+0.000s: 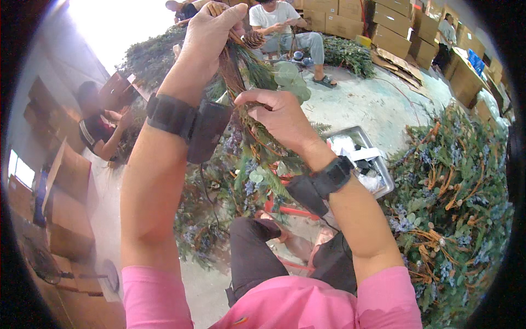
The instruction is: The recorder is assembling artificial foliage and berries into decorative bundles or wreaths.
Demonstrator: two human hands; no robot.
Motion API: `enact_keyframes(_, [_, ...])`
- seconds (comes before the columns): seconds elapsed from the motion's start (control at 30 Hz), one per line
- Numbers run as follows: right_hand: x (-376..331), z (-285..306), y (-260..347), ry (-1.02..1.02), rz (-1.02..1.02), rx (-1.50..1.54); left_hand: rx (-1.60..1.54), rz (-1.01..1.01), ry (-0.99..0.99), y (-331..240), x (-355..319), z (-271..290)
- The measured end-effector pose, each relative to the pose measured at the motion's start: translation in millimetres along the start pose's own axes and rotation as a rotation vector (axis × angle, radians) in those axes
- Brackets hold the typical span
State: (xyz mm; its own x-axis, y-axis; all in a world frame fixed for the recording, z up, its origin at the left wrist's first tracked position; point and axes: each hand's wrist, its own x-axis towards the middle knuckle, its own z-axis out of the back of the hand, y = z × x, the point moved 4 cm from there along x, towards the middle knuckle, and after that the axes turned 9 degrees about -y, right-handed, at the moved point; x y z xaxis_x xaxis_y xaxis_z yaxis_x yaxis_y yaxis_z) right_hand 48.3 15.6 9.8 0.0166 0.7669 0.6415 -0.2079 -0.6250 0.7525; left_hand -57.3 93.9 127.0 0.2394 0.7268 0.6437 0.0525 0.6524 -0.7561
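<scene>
High in front of me, my left hand (211,33) is closed round the upper end of an artificial greenery garland (233,77). The garland hangs down from it, with a brown stem, pine needles, fern fronds and blue berries. A pinecone (253,39) sticks out beside my left fingers, and round eucalyptus leaves (290,79) spread to the right. Lower on the stem, my right hand (282,118) is closed, its curled index finger and thumb against the stem. What those fingertips pinch is too small to make out. Black bands with dark boxes circle both wrists.
A metal tray (386,183) with white and black items stands right of my knees. Piled berry greenery (455,203) fills the right side. A red frame (298,211) is below the garland. Cardboard boxes (68,203) stand left; a seated person (274,22) works ahead.
</scene>
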Motion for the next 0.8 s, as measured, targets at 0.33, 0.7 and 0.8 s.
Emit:
enact_keyframes(0.33, [19,75,29,-0.196,-0.088,-0.005,0.059,-0.025,-0.308,-18,-24,7])
enact_keyframes(0.7, [-63,15,51,-0.225,0.528,-0.662,-0.297,0.09,-0.189,-29,-36,-5])
enact_keyframes(0.8, [-65,1,52,-0.214,0.462,-0.615,-0.249,0.112,-0.166,-30,-38,-9])
